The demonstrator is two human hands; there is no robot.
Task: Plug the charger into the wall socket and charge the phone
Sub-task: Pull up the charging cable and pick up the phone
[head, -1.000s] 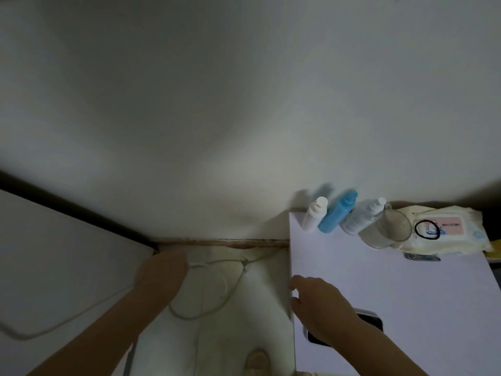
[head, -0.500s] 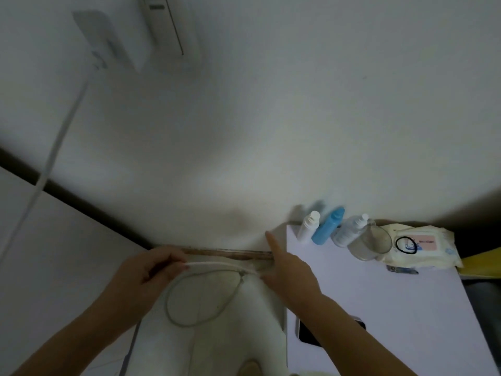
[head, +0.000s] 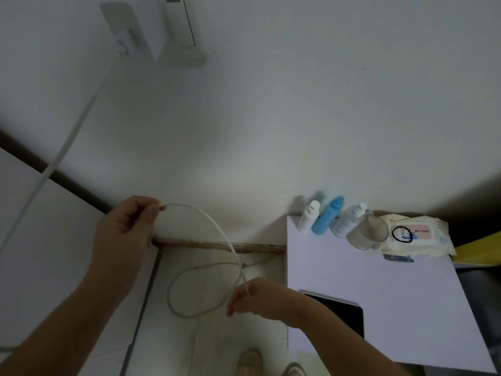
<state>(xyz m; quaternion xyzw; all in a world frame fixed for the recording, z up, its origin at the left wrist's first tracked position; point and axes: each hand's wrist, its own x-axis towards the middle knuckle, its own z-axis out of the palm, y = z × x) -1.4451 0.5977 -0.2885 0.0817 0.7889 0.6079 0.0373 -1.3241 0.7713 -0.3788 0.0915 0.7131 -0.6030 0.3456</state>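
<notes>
Two hands pinching one thin white floppy charging cable (head: pixel 214 226): left hand (head: pixel 127 229) up top, right hand (head: pixel 254 297) lower. Light and limp, so I'd grip near the connector.

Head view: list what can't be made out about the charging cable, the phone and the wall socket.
- Cable: its ends sit inside the left hand and right hand, so no connector shows.
- Phone: the right forearm covers its near edge and any port; the screen is dark.
- Wall socket: blurred, cut by the top edge; whether the charger is seated can't be told.
</notes>
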